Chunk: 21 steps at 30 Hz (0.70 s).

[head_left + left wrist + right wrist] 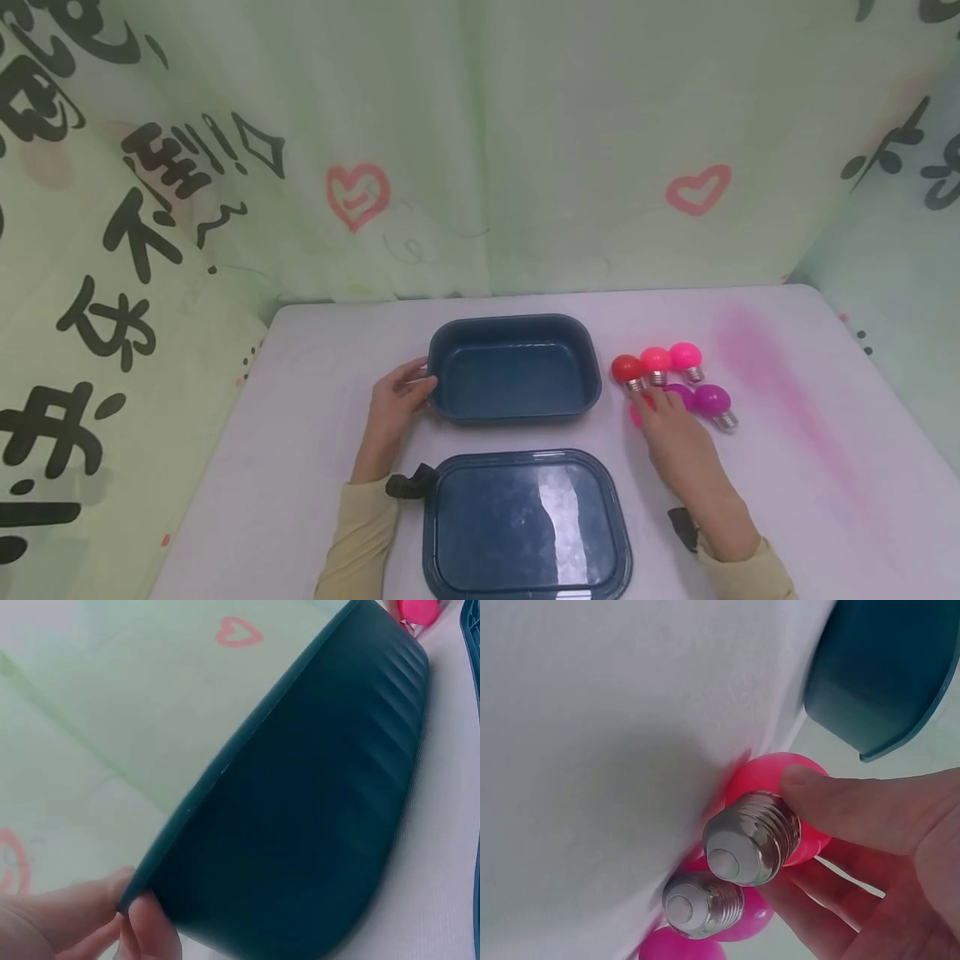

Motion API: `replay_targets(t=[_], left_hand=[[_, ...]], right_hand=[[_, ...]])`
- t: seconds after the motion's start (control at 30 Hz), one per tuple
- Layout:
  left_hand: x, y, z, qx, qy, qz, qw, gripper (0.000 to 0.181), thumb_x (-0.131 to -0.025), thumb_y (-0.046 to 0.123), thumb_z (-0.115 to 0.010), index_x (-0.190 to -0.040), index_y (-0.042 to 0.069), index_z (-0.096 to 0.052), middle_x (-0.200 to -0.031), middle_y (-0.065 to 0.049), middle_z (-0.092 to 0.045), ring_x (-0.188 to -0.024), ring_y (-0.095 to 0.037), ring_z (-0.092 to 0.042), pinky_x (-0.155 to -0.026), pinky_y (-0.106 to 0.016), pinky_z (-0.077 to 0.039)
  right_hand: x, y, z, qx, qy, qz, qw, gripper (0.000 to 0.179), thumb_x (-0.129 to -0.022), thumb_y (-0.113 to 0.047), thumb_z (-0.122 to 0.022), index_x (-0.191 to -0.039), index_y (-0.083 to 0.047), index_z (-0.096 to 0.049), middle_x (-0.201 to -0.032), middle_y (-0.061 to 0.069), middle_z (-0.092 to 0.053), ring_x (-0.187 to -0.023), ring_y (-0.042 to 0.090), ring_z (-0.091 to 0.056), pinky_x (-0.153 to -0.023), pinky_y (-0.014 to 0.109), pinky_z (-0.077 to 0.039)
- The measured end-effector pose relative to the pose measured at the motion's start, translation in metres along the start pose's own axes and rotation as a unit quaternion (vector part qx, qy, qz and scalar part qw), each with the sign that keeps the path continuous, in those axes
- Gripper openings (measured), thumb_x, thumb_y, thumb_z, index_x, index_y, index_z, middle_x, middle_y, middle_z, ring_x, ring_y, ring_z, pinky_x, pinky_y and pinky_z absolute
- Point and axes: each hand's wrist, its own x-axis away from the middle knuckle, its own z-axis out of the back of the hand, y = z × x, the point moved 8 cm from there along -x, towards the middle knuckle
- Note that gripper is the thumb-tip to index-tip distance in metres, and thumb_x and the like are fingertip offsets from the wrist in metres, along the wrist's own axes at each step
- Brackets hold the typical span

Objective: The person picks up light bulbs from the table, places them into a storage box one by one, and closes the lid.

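A deep, dark blue plastic box (517, 367) stands on the table with its top uncovered. My left hand (393, 404) is at its left end, thumb and fingers pinching the rim, as the left wrist view shows. My right hand (686, 458) reaches down among several light bulbs right of the box. Its thumb and fingers grip a pink light bulb (757, 817), screw base towards the camera. Around that hand lie a red bulb (626, 367), two pink bulbs (686, 357) behind it and a purple bulb (712, 400). Another purple bulb (680, 392) is partly hidden by the fingers.
A matching blue lid (517, 525) lies flat in front of the box, between the forearms. The table (300, 450) has a white cover with a pink stain (780, 383) at the right. Behind it hangs a pale green curtain (570, 125) with drawn hearts and lettering.
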Motion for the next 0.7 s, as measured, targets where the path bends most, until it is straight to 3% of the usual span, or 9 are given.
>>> replay_targets(t=[0.17,0.7], left_hand=[[0.000,-0.002,-0.001,0.017,-0.008,0.005,0.9998,0.049,-0.090,0.017,-0.074,-0.136,0.007,-0.059,-0.128,-0.019,-0.061,-0.101,-0.015,-0.064,-0.075,-0.022,-0.053],[0.003,-0.003,0.001,0.016,-0.005,-0.003,0.9999,0.046,-0.090,0.017,-0.074,-0.133,0.009,-0.062,-0.124,-0.018,-0.063,-0.104,-0.019,-0.065,-0.075,-0.022,-0.054]], right_hand=[[-0.001,-0.002,0.002,0.005,-0.003,0.004,1.0000,0.073,-0.069,0.001,-0.087,-0.135,0.002,-0.056,-0.135,0.030,-0.053,-0.118,0.047,-0.054,-0.081,0.051,-0.057],[-0.009,-0.023,0.032,-0.029,0.023,0.019,0.9991,0.070,-0.069,0.001,-0.086,-0.133,0.004,-0.057,-0.129,0.025,-0.056,-0.123,0.044,-0.051,-0.084,0.053,-0.056]])
